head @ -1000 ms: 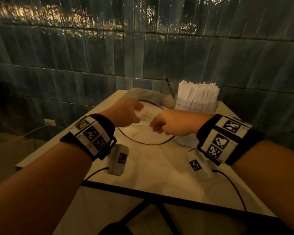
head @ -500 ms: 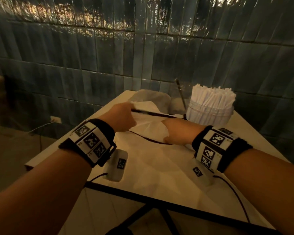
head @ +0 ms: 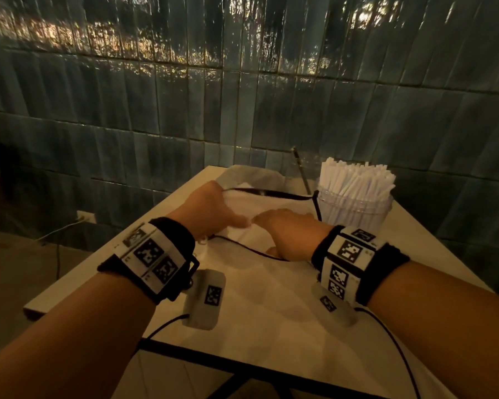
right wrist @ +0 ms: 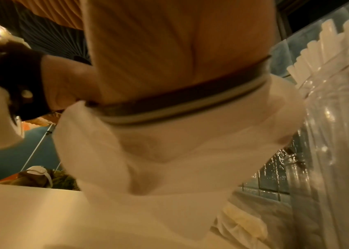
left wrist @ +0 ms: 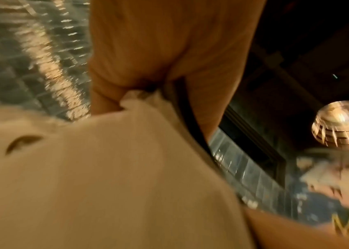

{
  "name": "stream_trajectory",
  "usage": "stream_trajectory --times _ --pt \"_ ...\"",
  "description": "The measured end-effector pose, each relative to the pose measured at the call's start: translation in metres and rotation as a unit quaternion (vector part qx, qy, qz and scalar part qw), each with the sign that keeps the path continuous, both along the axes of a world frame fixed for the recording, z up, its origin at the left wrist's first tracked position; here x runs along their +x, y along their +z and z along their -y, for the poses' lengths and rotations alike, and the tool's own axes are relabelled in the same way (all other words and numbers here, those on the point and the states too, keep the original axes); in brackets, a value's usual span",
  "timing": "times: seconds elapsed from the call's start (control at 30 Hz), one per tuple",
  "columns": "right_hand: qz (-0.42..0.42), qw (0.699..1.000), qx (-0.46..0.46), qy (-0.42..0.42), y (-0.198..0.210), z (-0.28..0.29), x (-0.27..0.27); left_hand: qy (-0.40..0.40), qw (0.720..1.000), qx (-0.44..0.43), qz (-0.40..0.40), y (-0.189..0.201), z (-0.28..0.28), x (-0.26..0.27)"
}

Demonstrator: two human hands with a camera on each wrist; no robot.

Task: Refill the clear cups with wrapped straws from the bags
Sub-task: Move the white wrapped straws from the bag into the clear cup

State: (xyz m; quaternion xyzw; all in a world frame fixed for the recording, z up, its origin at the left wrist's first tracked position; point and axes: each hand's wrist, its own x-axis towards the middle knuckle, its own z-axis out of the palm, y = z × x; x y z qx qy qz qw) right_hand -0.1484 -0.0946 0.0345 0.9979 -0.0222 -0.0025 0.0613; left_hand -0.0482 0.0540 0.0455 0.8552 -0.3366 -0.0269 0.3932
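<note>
A white translucent bag (head: 274, 203) with a dark rim lies on the table (head: 271, 326). My left hand (head: 213, 214) pinches that rim (left wrist: 179, 104) and holds the mouth up. My right hand (head: 285, 234) reaches into the mouth, and the rim (right wrist: 179, 101) crosses it. Its fingers are only dim shapes behind the film, so what they hold is hidden. Just right of the bag stands a clear cup (head: 355, 211), also in the right wrist view (right wrist: 339, 134). It is packed with upright wrapped straws (head: 355, 180).
A second crumpled bag (head: 251, 174) lies behind the first, against the tiled wall (head: 242, 110). Beside it a dark stick (head: 300, 171) stands in another clear container. The table's left edge (head: 104, 249) drops to a floor with a cable and wall socket (head: 85, 217).
Both hands pinched the bag's closed top together a second ago. The left has since pulled the rim up and open, and the right has slid into the mouth.
</note>
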Motion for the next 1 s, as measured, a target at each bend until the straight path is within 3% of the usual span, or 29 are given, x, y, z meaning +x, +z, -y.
stream_trajectory --times 0.07,0.13,0.23,0.3,0.43,0.57,0.8,0.93,1.0 --pt "0.038 0.999 0.018 0.006 0.004 0.004 0.000 0.033 0.984 0.156 0.076 -0.006 0.001 0.006" --pt "0.059 0.998 0.033 0.020 0.007 0.007 0.000 0.043 0.973 0.199 0.104 -0.013 0.005 0.010" --pt "0.051 0.998 0.004 0.021 0.008 0.007 0.001 0.028 0.995 0.074 0.063 -0.019 0.009 0.013" --pt "0.066 0.997 -0.022 0.040 0.008 0.005 0.003 -0.009 0.998 -0.058 -0.028 -0.020 0.009 0.015" --pt "0.098 0.992 -0.019 0.076 0.007 0.002 0.004 -0.038 0.952 -0.248 -0.173 -0.009 0.006 0.005" --pt "0.115 0.991 -0.037 0.050 0.006 0.001 0.008 -0.086 0.921 -0.300 -0.234 -0.002 0.008 -0.008" --pt "0.078 0.993 -0.073 -0.052 0.008 0.002 0.022 -0.116 0.945 -0.275 -0.134 -0.002 0.014 -0.005" --pt "0.084 0.993 -0.069 -0.045 0.006 0.003 0.021 -0.074 0.990 -0.111 0.035 -0.005 0.016 0.000" --pt "0.123 0.989 -0.084 -0.011 0.006 0.001 0.021 -0.024 0.997 -0.047 0.052 -0.008 0.014 0.004"
